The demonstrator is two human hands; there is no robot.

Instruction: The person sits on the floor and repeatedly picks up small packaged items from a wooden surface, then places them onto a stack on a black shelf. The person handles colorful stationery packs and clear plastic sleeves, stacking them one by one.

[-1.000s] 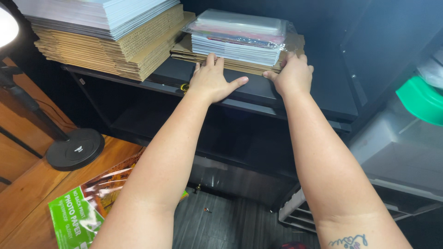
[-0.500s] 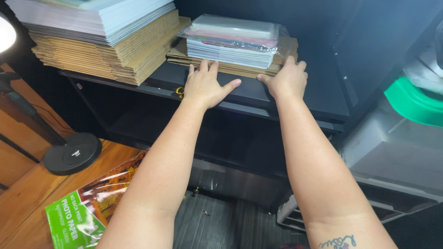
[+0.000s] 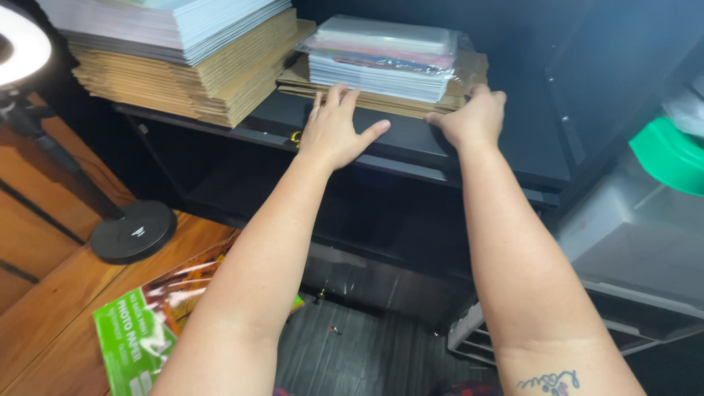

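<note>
Your left hand (image 3: 334, 130) lies flat and open on the black shelf (image 3: 411, 143), fingertips touching the front edge of the flat cardboard sheets (image 3: 367, 103) — it grips nothing. Your right hand (image 3: 473, 117), at three o'clock from it, curls half closed against the same edge. The wrapped paper stack (image 3: 385, 55) sits on top at twelve o'clock, not yet lifted.

A glowing ring light (image 3: 20, 45) at upper left blows out to white, throwing warm light on the wooden floor (image 3: 44, 308) and both forearms. The black shelf (image 3: 411, 147) recess sinks into deep shadow. Glare streaks the plastic-wrapped paper stack (image 3: 385, 55); edges soften slightly.
</note>
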